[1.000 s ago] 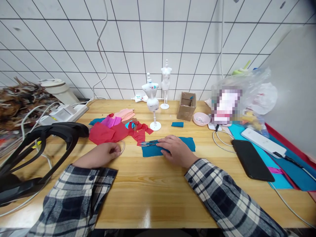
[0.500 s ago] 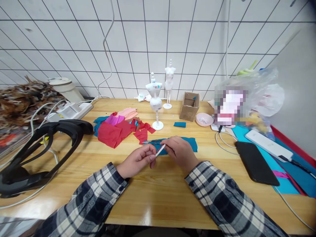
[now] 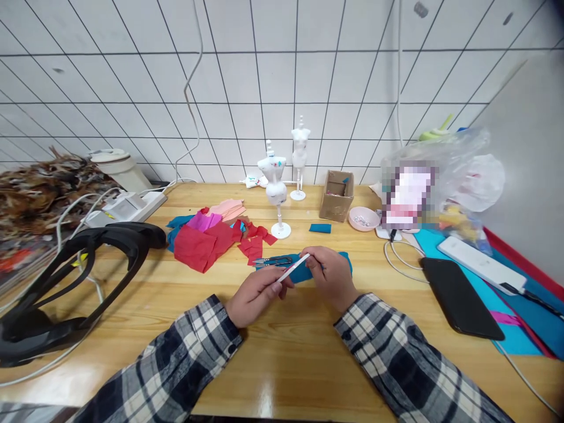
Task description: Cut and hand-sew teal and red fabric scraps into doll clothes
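Observation:
A thin white strip [image 3: 293,268] with a little red on it slants up between my hands. My left hand [image 3: 254,292] pinches its lower end between thumb and fingers. At the strip's upper end, the curled fingers of my right hand [image 3: 331,275] close on it. Beneath and behind my hands lies a piece of teal cloth [image 3: 346,258], partly hidden by them. Small thread snips [image 3: 274,261] rest on the cloth, blades to the left. Just behind, a white miniature dress form [image 3: 277,194] stands upright on its round base.
Red cloth scraps [image 3: 202,247] are heaped on the left, near a black headset frame [image 3: 132,258]. Behind stand a second dress form [image 3: 300,155] and a cardboard box [image 3: 337,197]. A pink bowl [image 3: 363,219] of small beads and a black phone [image 3: 460,296] are on the right.
My left hand has moved right and slightly down the view. More of the white strip shows between my hands, and its upper end has shifted right.

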